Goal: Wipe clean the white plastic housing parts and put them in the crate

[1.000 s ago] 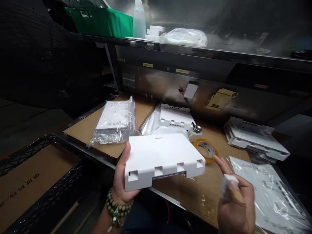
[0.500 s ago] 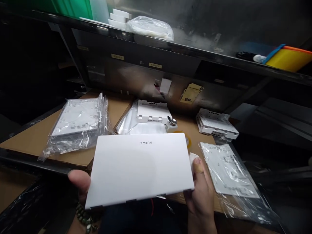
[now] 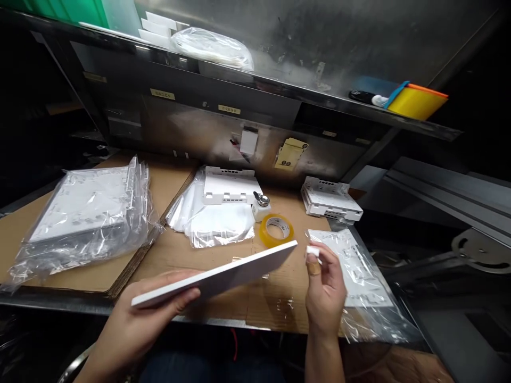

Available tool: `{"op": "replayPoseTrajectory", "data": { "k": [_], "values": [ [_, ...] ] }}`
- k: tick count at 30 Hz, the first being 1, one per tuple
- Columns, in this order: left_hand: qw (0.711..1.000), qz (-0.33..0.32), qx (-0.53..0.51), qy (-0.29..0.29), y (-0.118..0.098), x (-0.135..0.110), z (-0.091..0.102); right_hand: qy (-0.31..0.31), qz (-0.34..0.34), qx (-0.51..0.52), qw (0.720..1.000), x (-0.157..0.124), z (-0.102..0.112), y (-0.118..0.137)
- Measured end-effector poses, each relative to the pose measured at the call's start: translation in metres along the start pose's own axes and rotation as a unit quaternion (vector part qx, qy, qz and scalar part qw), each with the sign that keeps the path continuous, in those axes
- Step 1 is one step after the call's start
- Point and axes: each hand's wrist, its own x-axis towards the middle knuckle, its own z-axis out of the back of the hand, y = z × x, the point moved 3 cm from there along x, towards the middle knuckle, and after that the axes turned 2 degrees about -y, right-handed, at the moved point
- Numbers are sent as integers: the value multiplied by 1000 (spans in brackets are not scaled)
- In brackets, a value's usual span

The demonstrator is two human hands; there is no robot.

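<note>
My left hand grips a white plastic cover panel by its left end, thumb on the near face and fingers behind. The panel is tilted, its thin edge turned up towards me. To its right, apart from it, my right hand pinches a small white folded wipe between thumb and fingers. A tan bandage wraps the right thumb. Just beyond the panel lies a roll of yellowish tape. A white pump bottle with a metal top stands behind the tape.
Bagged white panels lie on cardboard at left. White housings rest on clear plastic bags; more housings stand at right. Another bagged panel lies near my right hand. A metal shelf crosses above, carrying a yellow bin.
The panel's right end has left my right hand, and the panel has turned from lying face-up to edge-on. My right hand now holds the wipe apart from it. The view has shifted right.
</note>
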Motion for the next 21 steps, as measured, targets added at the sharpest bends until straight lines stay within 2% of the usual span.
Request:
{"op": "replayPoseTrajectory", "data": {
  "k": [2,4,8,9,10,12,14,15,21],
  "values": [
    [995,-89,37,29,-4,-7,-8,-31,43,-31,998,1,3,16],
    [989,-132,50,37,-5,-14,-15,1,79,-39,996,-2,-2,37],
    [998,-70,-10,6,2,-21,-19,94,105,-26,990,-8,-19,66],
    [998,-69,-11,3,3,-21,-18,104,104,-23,989,-9,-22,69],
    [995,-95,10,14,2,-20,-17,108,103,-21,989,-9,-24,71],
    [971,-204,101,69,0,-17,-14,111,102,-21,988,-8,-27,73],
    [926,-303,192,121,-1,-16,-12,118,100,-19,988,-9,-29,75],
    [908,-329,221,134,-1,-15,-11,123,100,-19,987,-10,-30,77],
    [875,-385,250,154,-2,-18,-14,180,133,3,975,-32,-51,96]
  ]
}}
